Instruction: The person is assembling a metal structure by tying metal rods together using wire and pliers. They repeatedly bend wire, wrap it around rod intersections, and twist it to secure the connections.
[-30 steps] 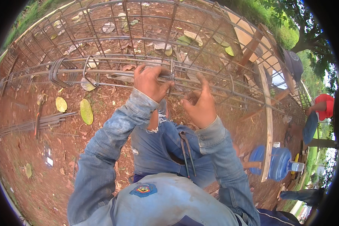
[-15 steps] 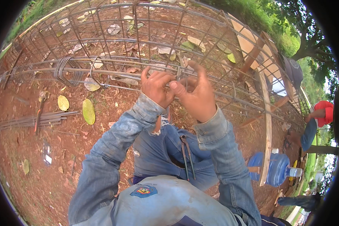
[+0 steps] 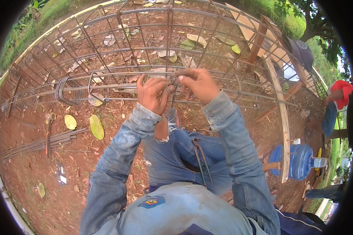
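Reddish-brown soil (image 3: pixel 72 201) strewn with leaves (image 3: pixel 97 127) forms the ground in the head view. Across it runs a brownish-grey rebar cage (image 3: pixel 169 43), an open grid of thin bars, its long axis left to right. At its near long edge, the left hand (image 3: pixel 153 94) and right hand (image 3: pixel 199 85) bend their fingers together at thin wire (image 3: pixel 171 83); whether either grips it, I cannot tell. Toward the cage's right end, a translucent blue water jug (image 3: pixel 298 162) shows partly behind a wooden batten (image 3: pixel 285 150), contents unclear.
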{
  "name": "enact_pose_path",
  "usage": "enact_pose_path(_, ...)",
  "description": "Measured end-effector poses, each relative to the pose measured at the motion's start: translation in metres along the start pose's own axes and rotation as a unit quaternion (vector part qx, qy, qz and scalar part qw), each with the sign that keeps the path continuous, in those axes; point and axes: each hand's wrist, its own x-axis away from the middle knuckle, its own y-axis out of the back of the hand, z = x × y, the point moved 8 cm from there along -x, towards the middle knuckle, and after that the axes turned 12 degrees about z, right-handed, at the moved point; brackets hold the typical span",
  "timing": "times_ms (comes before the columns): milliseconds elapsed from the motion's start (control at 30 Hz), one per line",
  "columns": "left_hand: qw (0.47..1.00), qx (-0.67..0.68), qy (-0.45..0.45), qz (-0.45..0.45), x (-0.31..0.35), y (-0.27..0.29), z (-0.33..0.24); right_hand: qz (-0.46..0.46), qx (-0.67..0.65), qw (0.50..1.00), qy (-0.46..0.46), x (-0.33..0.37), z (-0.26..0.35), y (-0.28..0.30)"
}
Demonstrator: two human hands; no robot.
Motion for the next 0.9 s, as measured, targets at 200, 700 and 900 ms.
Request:
enact_pose_path(200, 1.0, -0.005, 0.007, -0.025, 0.006, 0.0, 0.003, 0.036, 0.051, 0.998, 0.032, -0.003, 0.0, -0.009)
enact_pose_path(700, 0.999, -0.011, 0.002, -0.05, 0.006, 0.0, 0.001, 0.067, 0.212, 0.975, 0.021, -0.013, 0.028, -0.005)
enact_pose_path(900, 0.999, -0.01, 0.006, -0.048, 0.004, -0.003, -0.001, 0.017, 0.205, 0.967, 0.151, -0.014, 0.017, -0.003)
